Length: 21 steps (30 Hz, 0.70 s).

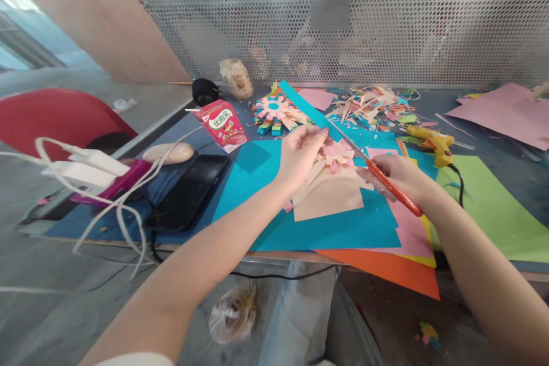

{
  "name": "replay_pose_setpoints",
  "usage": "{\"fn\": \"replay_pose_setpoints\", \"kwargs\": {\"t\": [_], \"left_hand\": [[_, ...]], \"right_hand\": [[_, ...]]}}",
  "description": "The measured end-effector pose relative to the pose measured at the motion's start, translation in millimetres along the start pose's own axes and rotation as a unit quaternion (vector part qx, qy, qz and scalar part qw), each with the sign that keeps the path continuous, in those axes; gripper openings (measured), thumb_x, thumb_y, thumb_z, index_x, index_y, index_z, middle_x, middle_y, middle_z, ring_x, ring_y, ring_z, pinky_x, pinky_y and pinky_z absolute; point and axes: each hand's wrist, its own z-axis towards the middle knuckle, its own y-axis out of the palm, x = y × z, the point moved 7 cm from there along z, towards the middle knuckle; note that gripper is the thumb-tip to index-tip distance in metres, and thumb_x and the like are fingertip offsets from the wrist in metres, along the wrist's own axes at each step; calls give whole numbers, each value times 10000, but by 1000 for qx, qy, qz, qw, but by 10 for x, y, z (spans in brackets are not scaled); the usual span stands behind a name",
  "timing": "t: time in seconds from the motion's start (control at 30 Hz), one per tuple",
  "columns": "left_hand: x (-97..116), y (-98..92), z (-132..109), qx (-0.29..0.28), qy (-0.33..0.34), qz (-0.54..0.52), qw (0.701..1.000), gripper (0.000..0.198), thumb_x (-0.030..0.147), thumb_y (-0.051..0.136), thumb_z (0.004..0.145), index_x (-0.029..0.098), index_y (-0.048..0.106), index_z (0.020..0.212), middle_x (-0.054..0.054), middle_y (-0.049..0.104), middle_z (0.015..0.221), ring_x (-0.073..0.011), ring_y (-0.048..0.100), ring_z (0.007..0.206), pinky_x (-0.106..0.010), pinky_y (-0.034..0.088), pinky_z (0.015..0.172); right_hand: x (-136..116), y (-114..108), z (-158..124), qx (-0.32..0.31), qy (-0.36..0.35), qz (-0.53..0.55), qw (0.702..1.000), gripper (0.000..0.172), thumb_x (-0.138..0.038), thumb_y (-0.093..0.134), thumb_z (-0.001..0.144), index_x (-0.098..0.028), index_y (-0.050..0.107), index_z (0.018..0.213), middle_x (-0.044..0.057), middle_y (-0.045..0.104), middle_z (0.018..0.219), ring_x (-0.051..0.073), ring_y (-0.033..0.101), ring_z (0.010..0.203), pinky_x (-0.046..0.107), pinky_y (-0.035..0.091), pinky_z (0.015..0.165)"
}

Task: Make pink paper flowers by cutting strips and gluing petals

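My left hand (301,151) pinches a long blue paper strip (302,104), which slants up and away to the left. In my right hand (401,174) is a pair of scissors with orange handles (392,187). Their blades (349,142) point up-left and reach the lower end of the strip; whether they are parted I cannot tell. Beneath my hands lie a pink paper flower piece (337,153) and a peach paper sheet (328,200), both on a large blue sheet (278,234). Part of the flower piece is hidden by my left hand.
Behind are layered paper flowers (274,107) and a heap of paper scraps (375,106). A yellow glue gun (433,143) lies right, near a green sheet (489,206). Leftward are a red drink carton (223,124), a phone (191,191), a mouse (169,152) and a cabled power strip (114,183).
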Motion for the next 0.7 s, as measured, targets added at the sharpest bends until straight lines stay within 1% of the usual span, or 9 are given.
{"fn": "replay_pose_setpoints", "kwargs": {"t": [0.17, 0.3, 0.4, 0.5, 0.63, 0.7], "left_hand": [[0, 5, 1, 0, -9, -16, 1000, 101, 216, 630, 718, 160, 571, 659, 8, 609, 592, -76, 588, 592, -174, 440, 504], [-10, 37, -11, -19, -17, 4, 1000, 106, 229, 625, 727, 160, 574, 666, 10, 619, 599, -57, 550, 511, -181, 445, 497], [-9, 72, -21, -37, -20, -1, 999, 118, 229, 625, 731, 161, 572, 650, 10, 623, 596, -50, 532, 465, -184, 446, 479], [-6, 76, -20, -36, -22, -5, 999, 120, 215, 627, 731, 161, 575, 637, 11, 618, 584, -48, 532, 468, -177, 443, 477], [-10, 69, -13, -33, -26, -7, 999, 112, 208, 635, 727, 158, 577, 645, 15, 615, 585, -49, 538, 489, -168, 439, 476], [-10, 73, -15, -34, -28, -9, 999, 114, 205, 637, 728, 157, 575, 646, 15, 614, 586, -50, 542, 493, -166, 438, 472]], "right_hand": [[-1, 6, 8, 0, 0, -7, 1000, 543, -728, 419, 716, -199, 432, 592, -32, 395, 456, 81, 315, 410, 255, 231, 456], [-24, 3, -3, -2, -9, 11, 1000, 538, -727, 427, 710, -203, 406, 589, -32, 400, 467, 84, 335, 429, 250, 246, 464], [-34, 0, -16, -8, -8, 20, 1000, 529, -717, 451, 704, -202, 406, 593, -33, 403, 474, 89, 352, 444, 247, 254, 469], [-30, -5, -16, -6, -11, 19, 1000, 524, -709, 455, 712, -202, 409, 589, -33, 402, 471, 88, 345, 437, 248, 244, 465], [-8, 1, -1, -2, -8, 11, 1000, 539, -715, 450, 713, -207, 368, 555, -40, 367, 443, 81, 319, 418, 252, 232, 459], [-3, 7, 5, -3, -6, 10, 1000, 539, -719, 446, 713, -206, 378, 561, -40, 365, 440, 80, 315, 415, 252, 231, 458]]}}
